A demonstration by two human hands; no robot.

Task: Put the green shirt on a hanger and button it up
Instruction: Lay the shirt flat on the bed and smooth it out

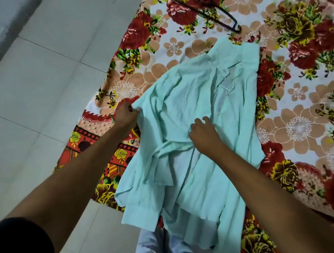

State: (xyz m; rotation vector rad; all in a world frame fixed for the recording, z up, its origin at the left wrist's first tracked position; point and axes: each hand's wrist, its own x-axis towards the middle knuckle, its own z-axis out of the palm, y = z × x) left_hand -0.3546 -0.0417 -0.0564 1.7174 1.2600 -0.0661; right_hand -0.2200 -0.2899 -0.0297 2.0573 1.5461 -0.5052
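Green shirt (191, 107) lies lengthwise, collar pointing toward hanger (203, 9) (unused); left hand (125, 115) and right hand (203, 131) each pinch its fabric.

Shirt (191, 107) on the bedsheet (304, 112), hanger (207, 8) beyond its collar, apart.
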